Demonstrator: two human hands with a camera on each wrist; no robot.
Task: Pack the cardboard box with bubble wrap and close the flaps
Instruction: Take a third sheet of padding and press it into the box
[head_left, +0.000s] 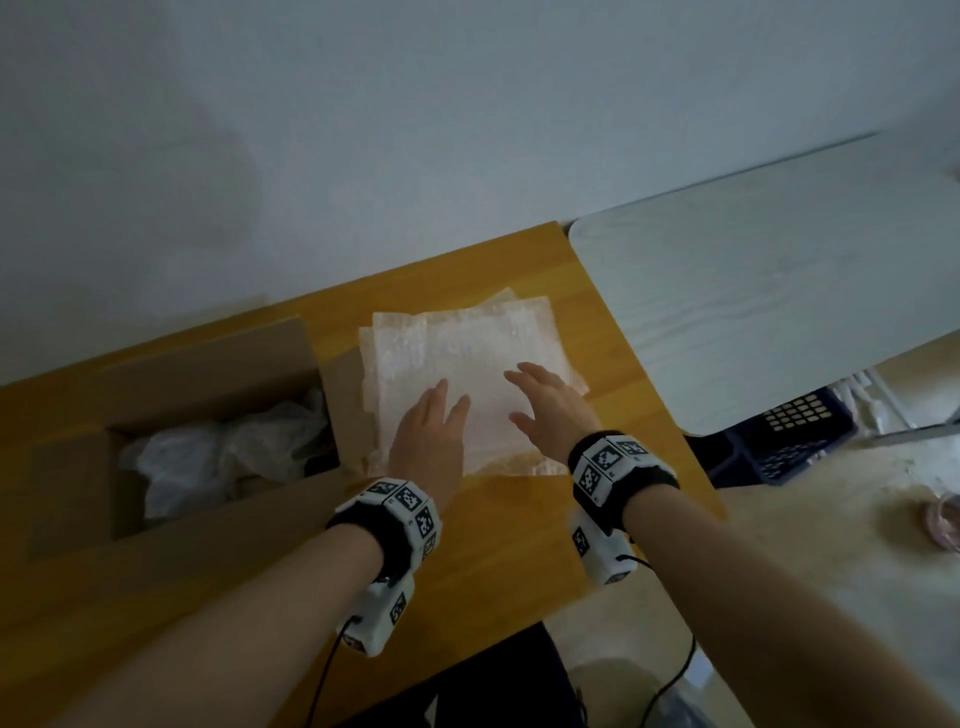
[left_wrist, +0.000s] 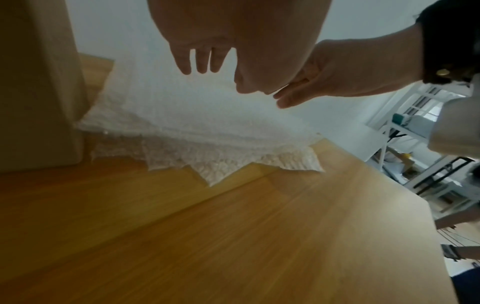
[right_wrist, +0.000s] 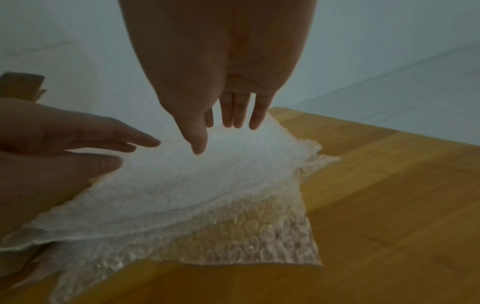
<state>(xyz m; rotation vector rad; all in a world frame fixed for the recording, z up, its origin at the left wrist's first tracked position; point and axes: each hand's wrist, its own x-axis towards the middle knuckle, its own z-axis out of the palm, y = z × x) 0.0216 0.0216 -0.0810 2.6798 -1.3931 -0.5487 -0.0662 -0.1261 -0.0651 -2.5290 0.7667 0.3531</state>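
A stack of bubble wrap sheets (head_left: 467, 358) lies flat on the wooden table (head_left: 519, 519), right of an open cardboard box (head_left: 208, 374) holding crumpled wrap (head_left: 218, 457). My left hand (head_left: 431, 431) hovers palm down over the stack's near left part, fingers straight. My right hand (head_left: 550, 405) hovers beside it over the near right part, fingers spread and straight. Neither hand holds anything. The left wrist view shows the stack (left_wrist: 194, 115) and the box wall (left_wrist: 36, 82). In the right wrist view, straight fingers (right_wrist: 233, 115) hang just above the top sheet (right_wrist: 207, 176).
A pale grey tabletop (head_left: 779, 291) adjoins the wooden table on the right. A dark blue crate (head_left: 789, 441) sits on the floor below it. Bare wood lies between the stack and the table's near edge (left_wrist: 259, 236). A white wall stands behind.
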